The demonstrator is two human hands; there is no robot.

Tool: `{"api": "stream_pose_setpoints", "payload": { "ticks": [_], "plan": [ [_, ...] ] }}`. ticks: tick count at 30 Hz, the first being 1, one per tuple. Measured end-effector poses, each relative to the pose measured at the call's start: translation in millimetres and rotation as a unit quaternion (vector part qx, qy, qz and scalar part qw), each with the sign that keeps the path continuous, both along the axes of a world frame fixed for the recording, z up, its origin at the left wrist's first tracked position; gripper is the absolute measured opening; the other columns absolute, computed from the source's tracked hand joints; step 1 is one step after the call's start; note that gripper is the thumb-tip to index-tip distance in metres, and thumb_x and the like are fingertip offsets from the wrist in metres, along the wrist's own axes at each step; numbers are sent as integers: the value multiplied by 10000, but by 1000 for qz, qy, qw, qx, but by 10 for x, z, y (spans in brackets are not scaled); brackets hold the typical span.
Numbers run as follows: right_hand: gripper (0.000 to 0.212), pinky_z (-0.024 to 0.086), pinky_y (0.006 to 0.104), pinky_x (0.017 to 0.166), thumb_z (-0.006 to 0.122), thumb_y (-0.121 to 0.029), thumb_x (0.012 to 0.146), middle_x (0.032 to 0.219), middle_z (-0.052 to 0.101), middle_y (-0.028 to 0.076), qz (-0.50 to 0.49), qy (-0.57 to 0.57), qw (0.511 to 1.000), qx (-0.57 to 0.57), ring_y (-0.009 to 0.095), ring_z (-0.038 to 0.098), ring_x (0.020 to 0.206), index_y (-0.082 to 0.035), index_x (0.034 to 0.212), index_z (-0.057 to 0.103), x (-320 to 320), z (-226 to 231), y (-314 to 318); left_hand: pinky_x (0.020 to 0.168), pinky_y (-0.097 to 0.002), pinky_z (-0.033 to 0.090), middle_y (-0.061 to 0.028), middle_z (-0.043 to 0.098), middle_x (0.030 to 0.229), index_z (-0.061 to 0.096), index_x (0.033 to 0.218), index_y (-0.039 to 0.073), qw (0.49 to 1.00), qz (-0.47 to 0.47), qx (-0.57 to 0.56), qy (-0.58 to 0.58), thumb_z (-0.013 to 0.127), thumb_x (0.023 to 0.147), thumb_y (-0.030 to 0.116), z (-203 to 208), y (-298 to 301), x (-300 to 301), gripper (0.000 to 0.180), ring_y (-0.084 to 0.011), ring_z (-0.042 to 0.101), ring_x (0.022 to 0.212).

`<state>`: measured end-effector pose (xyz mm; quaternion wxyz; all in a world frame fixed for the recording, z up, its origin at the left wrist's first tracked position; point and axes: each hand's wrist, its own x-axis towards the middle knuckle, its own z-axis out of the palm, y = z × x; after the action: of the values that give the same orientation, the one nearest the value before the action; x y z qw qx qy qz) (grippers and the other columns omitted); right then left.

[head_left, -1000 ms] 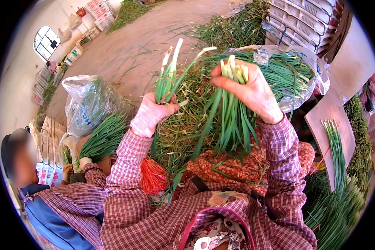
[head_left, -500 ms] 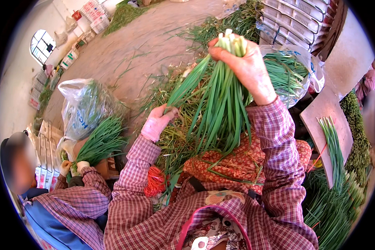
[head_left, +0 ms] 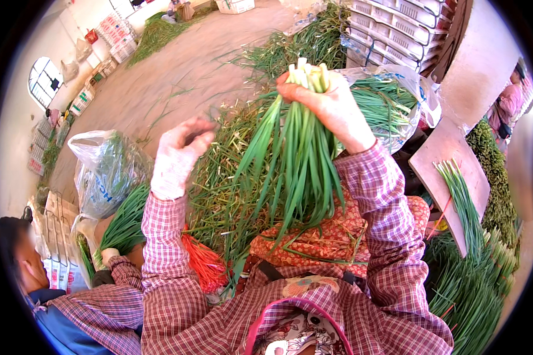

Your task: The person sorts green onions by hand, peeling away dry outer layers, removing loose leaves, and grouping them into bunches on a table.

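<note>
My right hand is closed around a bunch of Chinese chives, just below the pale stem ends. The ends point up, and the green leaves hang over my lap. Off to the left, clear of the bunch, my left hand is raised with its fingers bent and the thumb apart from them. Its fingertips are slightly blurred, and nothing shows between them. Beneath both hands lies a heap of loose trimmed leaves. Red-orange ties hang beside my left forearm.
On the right, a tied chive bunch lies on a board, above a large chive pile. An open plastic bag holds more chives, near stacked white crates. A co-worker sits at left by another plastic bag.
My left hand has left the hanging leaves and moved up and to the left. My right hand still grips the bunch. The view has shifted slightly.
</note>
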<state>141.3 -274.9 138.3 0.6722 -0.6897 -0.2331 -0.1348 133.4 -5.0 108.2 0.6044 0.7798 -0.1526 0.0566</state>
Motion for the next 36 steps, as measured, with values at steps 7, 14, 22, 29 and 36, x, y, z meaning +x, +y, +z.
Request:
{"api": "stream_pose_setpoints", "payload": {
  "ticks": [7,14,22,29,36],
  "plan": [
    [126,471,239,619,669,-100,751,743,637,6,5,-9,1000,24,68,565,664,-21,844,640,44,-93,205,769,-253,451,-41,607,885,564,1008,-27,992,-97,-81,26,681,742,70,22,-639,106,306,-112,557,836],
    [149,505,274,648,707,-158,744,773,666,56,-42,-61,995,-62,102,615,702,-67,855,666,30,-346,206,780,-251,400,-37,574,917,558,1009,-33,996,-63,-65,21,628,734,100,93,-741,-15,314,-123,518,866],
    [221,482,352,569,711,-243,697,664,617,141,-100,-98,975,-172,257,626,606,-57,794,642,-45,-272,207,797,-261,415,-48,559,963,520,1056,-30,991,-96,-95,20,618,752,101,73,-664,-20,346,-134,524,873],
    [248,478,389,582,700,-256,659,646,605,161,-71,-127,974,-176,331,607,625,-34,724,610,-94,-225,255,637,-223,446,-16,576,857,565,915,14,990,-121,-59,51,640,757,98,143,-420,15,194,-93,542,740],
    [252,493,400,609,704,-287,598,656,612,167,-76,-98,965,-230,348,607,656,-67,702,641,-138,-315,323,628,-220,448,-27,573,732,574,841,-27,989,-16,114,-87,585,730,-49,484,-242,2,114,-93,542,666]
  ]
}}
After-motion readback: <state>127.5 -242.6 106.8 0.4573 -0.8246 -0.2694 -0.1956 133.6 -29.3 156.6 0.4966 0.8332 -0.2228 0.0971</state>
